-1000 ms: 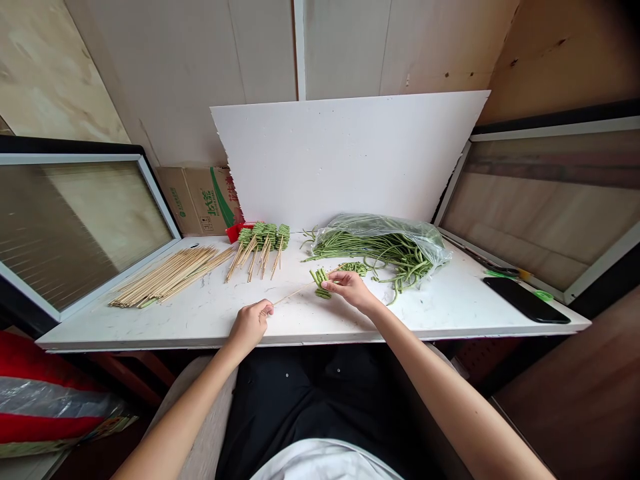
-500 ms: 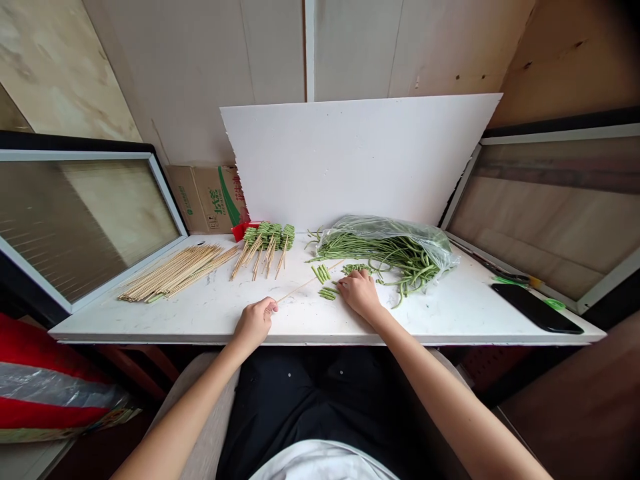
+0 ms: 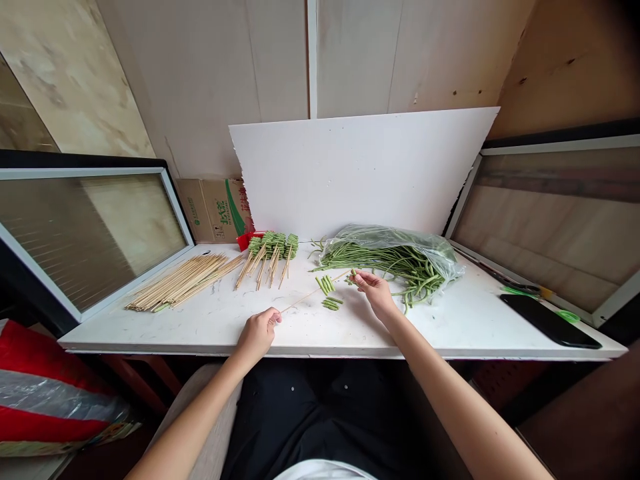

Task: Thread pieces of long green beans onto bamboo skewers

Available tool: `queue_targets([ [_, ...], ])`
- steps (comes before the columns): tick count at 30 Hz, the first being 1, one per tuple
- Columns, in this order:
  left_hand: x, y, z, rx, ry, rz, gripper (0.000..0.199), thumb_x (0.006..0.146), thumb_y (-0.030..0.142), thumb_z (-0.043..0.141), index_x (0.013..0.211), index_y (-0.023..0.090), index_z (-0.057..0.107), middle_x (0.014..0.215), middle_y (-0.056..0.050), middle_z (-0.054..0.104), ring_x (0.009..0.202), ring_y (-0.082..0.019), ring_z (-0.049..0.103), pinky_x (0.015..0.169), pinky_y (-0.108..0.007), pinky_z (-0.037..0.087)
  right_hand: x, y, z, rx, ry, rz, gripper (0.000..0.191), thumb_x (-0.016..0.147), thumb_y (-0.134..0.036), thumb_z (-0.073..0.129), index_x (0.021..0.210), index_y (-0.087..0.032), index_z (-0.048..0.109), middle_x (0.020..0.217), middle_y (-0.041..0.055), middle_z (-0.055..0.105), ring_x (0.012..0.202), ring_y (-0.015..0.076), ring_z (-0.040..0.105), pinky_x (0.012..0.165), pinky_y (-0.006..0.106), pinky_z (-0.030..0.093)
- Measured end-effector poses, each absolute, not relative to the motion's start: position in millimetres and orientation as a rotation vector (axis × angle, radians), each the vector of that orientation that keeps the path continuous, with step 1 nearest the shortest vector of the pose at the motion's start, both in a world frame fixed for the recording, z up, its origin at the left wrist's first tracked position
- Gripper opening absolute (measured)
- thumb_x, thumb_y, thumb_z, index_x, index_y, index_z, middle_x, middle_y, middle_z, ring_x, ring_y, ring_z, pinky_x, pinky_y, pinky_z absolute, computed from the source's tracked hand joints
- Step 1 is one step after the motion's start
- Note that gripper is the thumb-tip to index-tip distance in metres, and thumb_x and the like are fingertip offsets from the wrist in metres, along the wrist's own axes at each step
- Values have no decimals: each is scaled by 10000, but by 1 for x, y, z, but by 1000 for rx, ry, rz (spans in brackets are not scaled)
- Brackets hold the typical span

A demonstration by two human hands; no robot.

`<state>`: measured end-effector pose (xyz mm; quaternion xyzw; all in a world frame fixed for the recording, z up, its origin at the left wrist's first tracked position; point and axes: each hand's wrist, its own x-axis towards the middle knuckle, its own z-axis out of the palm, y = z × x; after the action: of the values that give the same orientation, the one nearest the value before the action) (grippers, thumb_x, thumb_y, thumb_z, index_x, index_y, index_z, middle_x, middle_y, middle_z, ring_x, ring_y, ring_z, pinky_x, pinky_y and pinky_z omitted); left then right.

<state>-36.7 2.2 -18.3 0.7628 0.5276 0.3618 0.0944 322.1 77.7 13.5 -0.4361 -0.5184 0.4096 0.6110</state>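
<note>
My left hand (image 3: 259, 332), its fingers closed, grips one end of a thin bamboo skewer (image 3: 310, 294) that slants up and away to the right. At the far tip, my right hand (image 3: 376, 293) pinches a short piece of green bean (image 3: 353, 273); whether the tip has entered it, I cannot tell. Between the hands lie two small groups of cut bean pieces, an upper group (image 3: 325, 285) and a lower group (image 3: 332, 304). Behind my right hand, long green beans (image 3: 373, 256) spill from a clear plastic bag (image 3: 430, 244).
Loose bamboo skewers (image 3: 177, 281) lie at the left. Finished bean skewers (image 3: 273, 247) are stacked at the back, by a red item (image 3: 245, 240) and a cardboard box (image 3: 215, 210). A black phone (image 3: 550, 320) rests at the right. A white board (image 3: 365, 173) stands behind.
My right hand has lifted off the tabletop pieces and turned, now with a bean piece at the skewer's tip. My left hand still holds the skewer. The view has shifted slightly.
</note>
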Motion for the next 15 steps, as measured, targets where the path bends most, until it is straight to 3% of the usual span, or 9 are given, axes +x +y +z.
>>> queue_targets([
  [6, -37, 2, -18, 2287, 1570, 1056, 276, 992, 201, 437, 875, 215, 686, 844, -43, 755, 760, -193, 693, 707, -277, 481, 325, 71, 19, -869, -1122, 1228, 485, 718, -626, 873, 1020, -259, 776, 1263, 107, 738, 1259, 320, 632, 903, 384, 514],
  [15, -38, 3, -20, 2283, 1574, 1057, 279, 983, 190, 436, 877, 214, 693, 850, -40, 755, 752, -192, 682, 719, -280, 477, 325, 68, 21, -857, -1129, 1246, 401, 761, -587, 849, 1000, -270, 791, 1137, 74, 741, 1158, 279, 637, 833, 340, 491],
])
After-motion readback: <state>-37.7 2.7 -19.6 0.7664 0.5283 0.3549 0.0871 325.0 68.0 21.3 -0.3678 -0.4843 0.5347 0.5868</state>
